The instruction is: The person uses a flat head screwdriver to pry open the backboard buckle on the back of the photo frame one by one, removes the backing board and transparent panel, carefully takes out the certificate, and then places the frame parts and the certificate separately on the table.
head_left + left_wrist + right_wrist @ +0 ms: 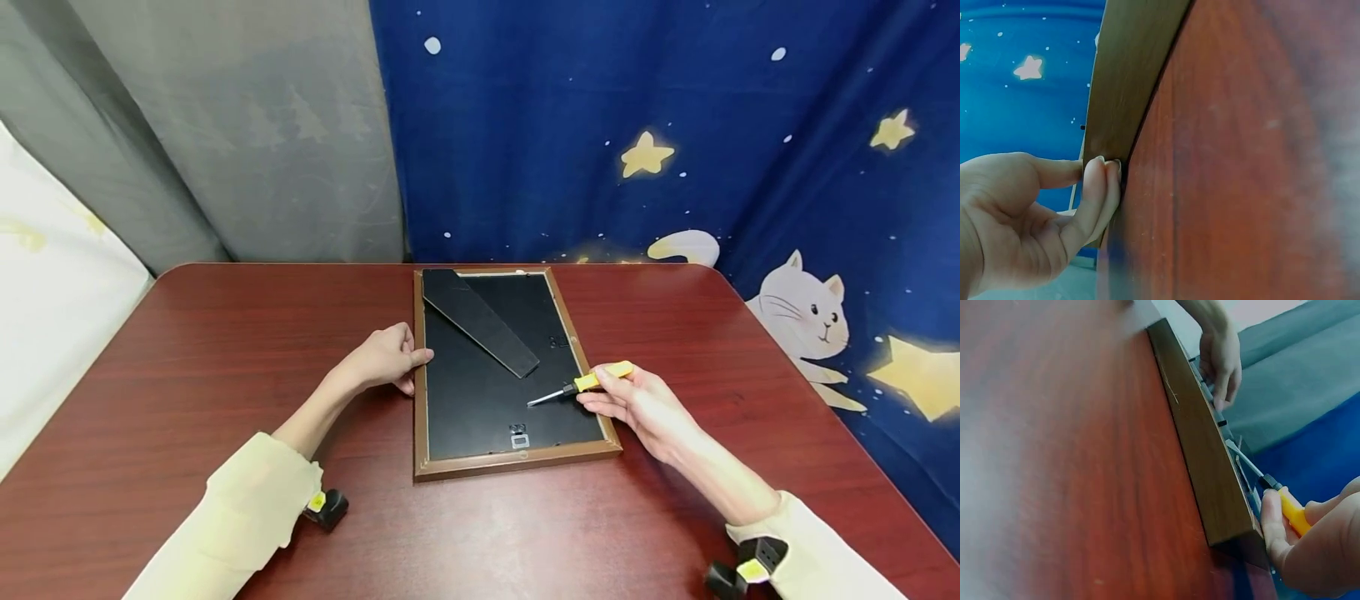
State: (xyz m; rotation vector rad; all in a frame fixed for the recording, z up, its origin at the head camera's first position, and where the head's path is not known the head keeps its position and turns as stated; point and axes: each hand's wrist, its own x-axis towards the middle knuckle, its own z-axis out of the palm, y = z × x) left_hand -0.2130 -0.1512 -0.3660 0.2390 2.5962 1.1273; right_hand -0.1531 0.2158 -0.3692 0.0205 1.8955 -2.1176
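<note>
A picture frame (501, 467) lies face down near the middle of the dark red desk (187, 358), its black backing board (480, 400) upward and a black stand flap (478, 321) lying diagonally across the upper part. A small metal hanger (519, 436) sits near the frame's near edge. The right hand (637, 408) pinches a yellow-handled screwdriver (581, 383) between thumb and fingers at the frame's right edge — its metal tip points left over the backing board. The left hand (386, 357) rests against the frame's left edge, fingers pressed together along the wooden side and thumb on top of the rim. Behind the desk hang a grey curtain (247, 125) and a blue cloth with stars and a cat (675, 125).
</note>
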